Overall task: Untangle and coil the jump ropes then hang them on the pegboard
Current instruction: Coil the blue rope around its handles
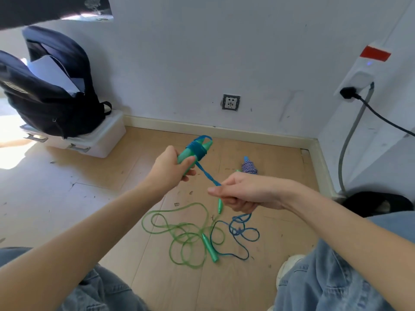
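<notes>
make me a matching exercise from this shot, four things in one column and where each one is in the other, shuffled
Things:
1. blue rope
2. green rope
3. backpack
4. striped rope bundle

Places:
A. lying loose on the floor near the knees
B. on the white storage box by the wall
C. wound round the green handles in the left hand, its strand pinched by the right hand
D. on the floor beyond the right hand, already coiled

Pairs: 1-C, 2-A, 3-B, 4-D

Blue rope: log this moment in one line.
left hand grips handles | right hand pinches blue rope | green rope on floor
</notes>
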The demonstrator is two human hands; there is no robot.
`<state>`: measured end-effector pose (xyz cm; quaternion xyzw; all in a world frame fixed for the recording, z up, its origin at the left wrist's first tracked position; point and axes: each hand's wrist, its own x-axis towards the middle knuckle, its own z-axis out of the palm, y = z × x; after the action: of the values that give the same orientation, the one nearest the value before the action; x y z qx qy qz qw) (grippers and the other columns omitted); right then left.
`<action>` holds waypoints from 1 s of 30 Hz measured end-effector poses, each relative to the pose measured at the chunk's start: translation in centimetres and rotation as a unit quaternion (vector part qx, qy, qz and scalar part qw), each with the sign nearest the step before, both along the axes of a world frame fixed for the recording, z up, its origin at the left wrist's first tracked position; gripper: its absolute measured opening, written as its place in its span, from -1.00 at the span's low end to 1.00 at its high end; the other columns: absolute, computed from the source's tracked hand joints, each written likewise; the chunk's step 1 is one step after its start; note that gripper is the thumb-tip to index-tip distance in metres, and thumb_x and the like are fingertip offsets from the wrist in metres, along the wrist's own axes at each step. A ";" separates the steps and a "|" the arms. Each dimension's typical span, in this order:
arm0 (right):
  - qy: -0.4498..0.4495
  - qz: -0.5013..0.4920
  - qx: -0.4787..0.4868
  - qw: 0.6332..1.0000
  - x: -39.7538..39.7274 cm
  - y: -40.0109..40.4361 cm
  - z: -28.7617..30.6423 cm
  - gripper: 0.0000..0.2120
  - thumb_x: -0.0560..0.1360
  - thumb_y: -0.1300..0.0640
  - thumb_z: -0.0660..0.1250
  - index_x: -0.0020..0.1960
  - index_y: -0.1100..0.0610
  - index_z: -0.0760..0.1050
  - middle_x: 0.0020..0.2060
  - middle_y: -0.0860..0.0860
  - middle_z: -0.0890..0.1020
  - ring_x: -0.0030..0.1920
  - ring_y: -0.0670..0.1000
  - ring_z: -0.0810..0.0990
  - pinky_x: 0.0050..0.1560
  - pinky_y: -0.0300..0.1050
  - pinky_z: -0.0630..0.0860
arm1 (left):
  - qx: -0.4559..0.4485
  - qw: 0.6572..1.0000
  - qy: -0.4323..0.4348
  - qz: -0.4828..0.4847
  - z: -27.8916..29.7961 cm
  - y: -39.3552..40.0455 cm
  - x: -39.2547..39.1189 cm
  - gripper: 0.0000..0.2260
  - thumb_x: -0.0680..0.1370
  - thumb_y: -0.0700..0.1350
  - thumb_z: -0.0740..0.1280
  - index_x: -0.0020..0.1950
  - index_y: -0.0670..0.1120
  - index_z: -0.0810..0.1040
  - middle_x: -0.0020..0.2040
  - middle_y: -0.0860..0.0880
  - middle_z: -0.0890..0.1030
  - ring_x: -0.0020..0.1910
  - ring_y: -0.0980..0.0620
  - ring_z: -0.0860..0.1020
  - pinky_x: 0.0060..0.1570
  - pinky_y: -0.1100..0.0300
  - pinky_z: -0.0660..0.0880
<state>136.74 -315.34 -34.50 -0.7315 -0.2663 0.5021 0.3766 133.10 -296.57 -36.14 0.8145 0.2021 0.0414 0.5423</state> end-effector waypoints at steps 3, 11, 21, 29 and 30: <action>0.039 0.033 0.028 0.998 0.2 -0.4 0.5 -0.55 0.54 -0.08 0.24 -0.47 0.01 0.25 -0.57 -0.09 0.22 -0.55 -0.08 0.10 -0.55 -0.30 0.10 | 0.061 0.996 0.012 0.068 -0.3 1.9 0.6 -0.80 0.55 -0.12 0.28 -0.19 -0.04 0.27 -0.19 -0.03 0.60 -0.32 0.13 0.53 -0.43 0.24 0.44; -0.222 -0.093 -0.115 0.964 2.1 -0.5 -0.2 -0.35 0.43 -0.13 0.36 0.41 0.09 0.25 0.12 -0.03 0.51 -0.01 -0.04 0.52 0.02 -0.12 0.49 | 0.017 0.997 0.000 -0.081 1.7 0.2 -1.1 -0.82 0.54 -0.18 0.29 -0.15 -0.09 0.29 -0.20 -0.02 0.63 -0.33 0.14 0.57 -0.39 0.28 0.49; -0.241 -0.109 0.077 0.961 -0.1 1.9 0.2 -0.70 0.61 0.12 0.10 -0.28 0.07 0.39 -0.51 -0.10 0.32 -0.52 -0.14 0.27 -0.42 -0.25 0.28 | -0.003 0.994 -0.046 -0.095 3.9 -0.5 -1.3 -0.85 0.55 -0.11 0.29 -0.14 -0.10 0.34 -0.24 -0.02 0.65 -0.35 0.16 0.60 -0.38 0.31 0.51; -0.487 -0.031 -0.026 0.872 -0.2 1.4 0.6 -0.69 0.55 -0.01 0.20 -0.23 0.15 0.53 -0.35 0.03 0.54 -0.31 0.04 0.47 -0.17 0.00 0.49 | 0.265 0.949 0.077 -0.154 0.7 -1.6 -1.1 -0.83 0.60 -0.11 0.18 0.04 -0.19 0.25 -0.14 -0.08 0.53 -0.34 0.07 0.46 -0.46 0.33 0.34; -0.487 -0.010 -0.033 0.873 -0.1 1.3 0.5 -0.72 0.53 -0.02 0.23 -0.22 0.14 0.55 -0.34 0.02 0.56 -0.29 0.03 0.48 -0.14 0.00 0.50 | 0.293 0.928 0.116 -0.198 0.4 -2.1 -1.4 -0.83 0.60 -0.12 0.17 0.05 -0.18 0.23 -0.18 -0.06 0.50 -0.34 0.07 0.45 -0.47 0.32 0.33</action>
<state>136.63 -314.03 -34.03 -0.8978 -0.3922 0.0875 0.1801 131.74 -298.71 -35.76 0.9597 0.0767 -0.1044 0.2495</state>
